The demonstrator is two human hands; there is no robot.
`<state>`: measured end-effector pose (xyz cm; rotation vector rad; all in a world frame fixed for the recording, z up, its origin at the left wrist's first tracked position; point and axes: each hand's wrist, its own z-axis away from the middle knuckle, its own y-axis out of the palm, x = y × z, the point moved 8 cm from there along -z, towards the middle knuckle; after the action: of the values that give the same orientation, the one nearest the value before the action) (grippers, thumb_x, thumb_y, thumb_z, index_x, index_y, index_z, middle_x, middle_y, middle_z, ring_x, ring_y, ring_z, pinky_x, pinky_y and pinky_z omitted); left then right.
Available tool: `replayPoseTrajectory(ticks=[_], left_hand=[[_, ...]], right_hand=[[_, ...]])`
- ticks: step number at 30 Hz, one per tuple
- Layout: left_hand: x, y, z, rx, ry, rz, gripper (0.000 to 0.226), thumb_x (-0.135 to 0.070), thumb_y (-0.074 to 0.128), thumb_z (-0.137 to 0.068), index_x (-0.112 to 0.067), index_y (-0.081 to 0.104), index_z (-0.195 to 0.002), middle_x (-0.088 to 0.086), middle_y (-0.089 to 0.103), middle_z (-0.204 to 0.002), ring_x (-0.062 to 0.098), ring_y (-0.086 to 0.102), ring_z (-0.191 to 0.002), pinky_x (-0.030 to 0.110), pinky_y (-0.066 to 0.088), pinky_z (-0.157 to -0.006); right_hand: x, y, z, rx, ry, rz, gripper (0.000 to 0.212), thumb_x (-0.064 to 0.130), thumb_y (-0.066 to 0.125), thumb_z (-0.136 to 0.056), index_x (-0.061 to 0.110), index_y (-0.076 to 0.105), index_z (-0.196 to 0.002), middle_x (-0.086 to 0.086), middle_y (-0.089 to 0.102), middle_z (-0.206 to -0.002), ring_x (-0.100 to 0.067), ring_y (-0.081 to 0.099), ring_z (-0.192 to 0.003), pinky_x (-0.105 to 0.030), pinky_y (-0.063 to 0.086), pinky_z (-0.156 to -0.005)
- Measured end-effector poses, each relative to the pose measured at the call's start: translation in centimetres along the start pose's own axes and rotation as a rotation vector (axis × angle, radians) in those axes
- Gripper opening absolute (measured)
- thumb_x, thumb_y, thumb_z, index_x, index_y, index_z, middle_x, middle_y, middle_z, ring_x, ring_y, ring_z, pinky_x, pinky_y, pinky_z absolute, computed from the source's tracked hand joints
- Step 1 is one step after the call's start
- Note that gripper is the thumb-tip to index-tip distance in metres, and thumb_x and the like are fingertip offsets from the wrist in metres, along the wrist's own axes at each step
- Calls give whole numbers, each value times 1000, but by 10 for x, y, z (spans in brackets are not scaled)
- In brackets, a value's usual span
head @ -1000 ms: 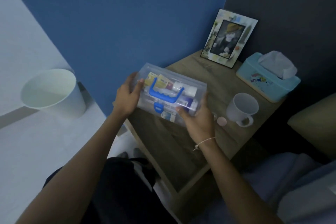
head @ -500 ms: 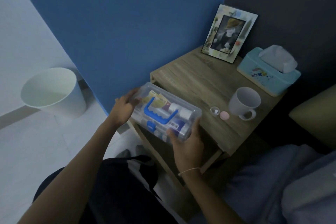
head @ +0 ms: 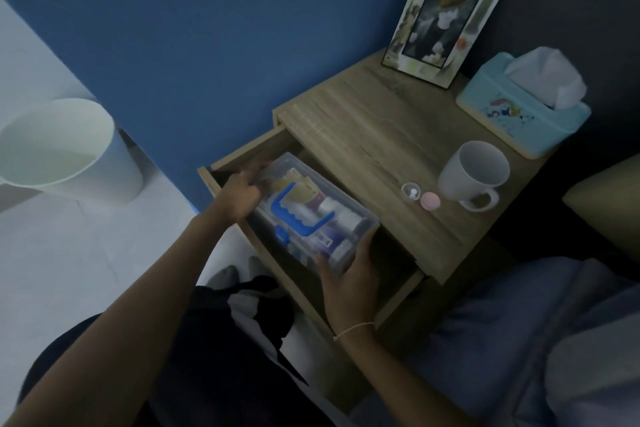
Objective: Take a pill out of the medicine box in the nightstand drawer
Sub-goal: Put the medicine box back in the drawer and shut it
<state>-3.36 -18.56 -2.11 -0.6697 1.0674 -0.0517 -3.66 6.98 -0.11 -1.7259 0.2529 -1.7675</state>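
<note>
A clear plastic medicine box [head: 343, 215] with a blue handle sits down inside the open nightstand drawer [head: 242, 156]. Small bottles and packets show through its lid. My left hand [head: 240, 196] grips the box's far left end. At the near right corner my right hand [head: 349, 274] clasps it. On the nightstand top [head: 374, 142] lie a small clear cup [head: 411, 191] with a white pill in it and a pink round cap [head: 430, 200] beside it.
A white mug [head: 472, 173] stands right of the pink cap. A blue tissue box [head: 523, 111] and a picture frame [head: 446, 17] sit at the back. A white waste bin [head: 65, 146] is on the floor left. Bedding lies at lower right.
Both hands carried the medicine box from above the nightstand top down and forward into the open drawer. The small cup and pink cap came into full view.
</note>
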Motion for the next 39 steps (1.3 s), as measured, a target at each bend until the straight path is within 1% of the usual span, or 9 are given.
replayPoseTrajectory(ticks=[4, 9, 15, 18, 21, 26, 30, 34, 39], left_hand=[[-3, 12, -9, 90, 39, -163, 64, -46, 61, -87, -27, 31, -141, 5, 53, -134, 24, 51, -121, 30, 38, -91], [3, 24, -23, 140, 9, -268, 80, -47, 68, -81, -18, 26, -143, 11, 47, -140, 28, 51, -121, 41, 44, -97], [16, 52, -33, 256, 25, -316, 117, -61, 71, -68, -24, -2, -152, 9, 15, -159, 31, 30, -140, 46, 33, -110], [25, 58, -40, 278, 31, -361, 129, -71, 70, -60, -25, -10, -150, 8, 5, -160, 31, 24, -142, 43, 31, -109], [37, 62, -45, 300, 18, -404, 136, -77, 67, -55, -25, -16, -149, 8, 0, -160, 32, 23, -142, 42, 32, -107], [43, 64, -46, 292, 39, -432, 132, -76, 65, -60, -23, -19, -148, 9, -1, -160, 32, 29, -140, 42, 32, -108], [30, 62, -32, 180, 230, -707, 106, -80, 34, -76, -20, -14, -150, 10, -12, -160, 30, -6, -147, 44, 1, -114], [17, 69, -11, 93, 402, -868, 78, -62, 14, -92, -15, -3, -151, 11, -3, -161, 27, -4, -147, 38, -4, -113], [23, 72, -12, 129, 379, -931, 72, -57, 10, -94, -15, -4, -151, 9, -5, -161, 24, -6, -148, 36, -5, -115]], right_hand=[[-12, 10, -6, 23, 17, 7, 72, 46, 65, -85, 23, 32, -144, 2, 52, -139, -6, 52, -123, -34, 50, -98], [-32, 25, -21, 88, 51, 46, 71, 44, 67, -83, 24, 35, -142, 4, 52, -138, -7, 52, -124, -36, 49, -100], [-62, 36, -35, 110, 81, 134, 74, 39, 69, -82, 25, 31, -144, 1, 52, -139, -10, 52, -125, -33, 49, -100], [-70, 39, -41, 107, 66, 205, 81, 40, 69, -81, 22, 25, -148, -1, 51, -141, -11, 51, -127, -24, 45, -99], [-74, 41, -43, 102, 42, 268, 88, 39, 69, -82, 21, 17, -150, -3, 51, -141, -12, 51, -126, -7, 31, -90], [-79, 45, -42, 162, -13, 448, 94, 41, 63, -85, 16, 1, -152, -10, 47, -144, -19, 52, -127, -22, 35, -97], [-73, 41, -43, 201, -133, 646, 94, 49, 54, -88, 11, -4, -151, -19, 8, -160, -29, 25, -145, -44, 35, -113], [-52, 49, -46, 230, -333, 748, 85, 54, 39, -92, 10, -3, -150, -19, 6, -160, -27, 12, -147, -40, 16, -116], [-43, 65, -56, 310, -402, 718, 74, 52, 31, -96, 10, 6, -152, -15, 8, -161, -25, 8, -149, -39, 6, -117]])
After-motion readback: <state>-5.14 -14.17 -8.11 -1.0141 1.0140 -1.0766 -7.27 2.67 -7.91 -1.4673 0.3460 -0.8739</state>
